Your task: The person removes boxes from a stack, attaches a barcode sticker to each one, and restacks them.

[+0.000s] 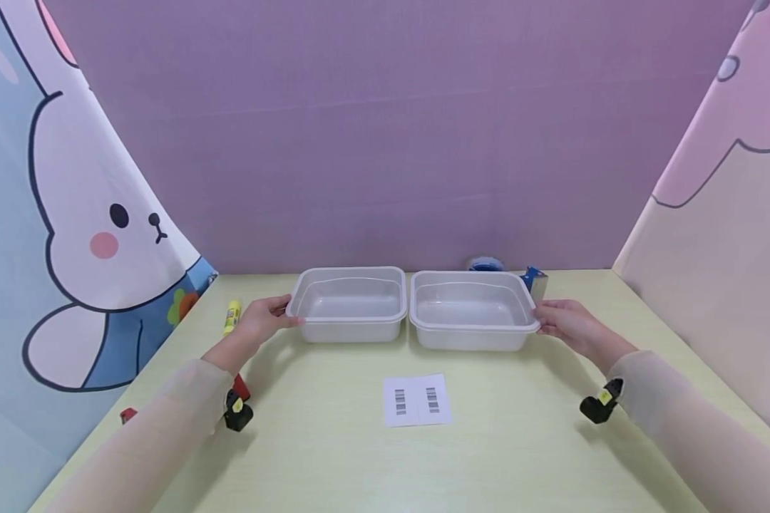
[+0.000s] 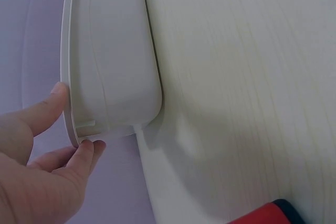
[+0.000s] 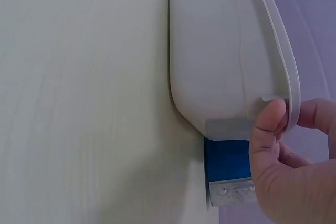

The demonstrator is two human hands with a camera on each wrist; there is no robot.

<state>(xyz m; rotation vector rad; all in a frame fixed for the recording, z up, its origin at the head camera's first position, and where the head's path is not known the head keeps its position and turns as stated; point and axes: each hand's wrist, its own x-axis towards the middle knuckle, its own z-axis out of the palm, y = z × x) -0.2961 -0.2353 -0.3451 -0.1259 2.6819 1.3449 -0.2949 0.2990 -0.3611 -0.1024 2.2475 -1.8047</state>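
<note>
Two white plastic tubs stand side by side toward the back of the table, both without lids. My left hand (image 1: 263,319) pinches the left rim corner of the left tub (image 1: 353,331); in the left wrist view the thumb lies on the rim of that tub (image 2: 115,51) with fingers under its edge. At the other end, my right hand (image 1: 572,324) pinches the right rim of the right tub (image 1: 471,339). The right wrist view shows thumb and fingers around the rim of this tub (image 3: 210,51). Nothing is seen inside either tub.
A white paper with two barcodes (image 1: 417,400) lies in front of the tubs. A yellow glue stick (image 1: 232,316) and red objects (image 1: 240,387) are near the left arm. Behind the right tub are a blue roll (image 1: 485,263) and a blue-and-grey object (image 1: 535,282).
</note>
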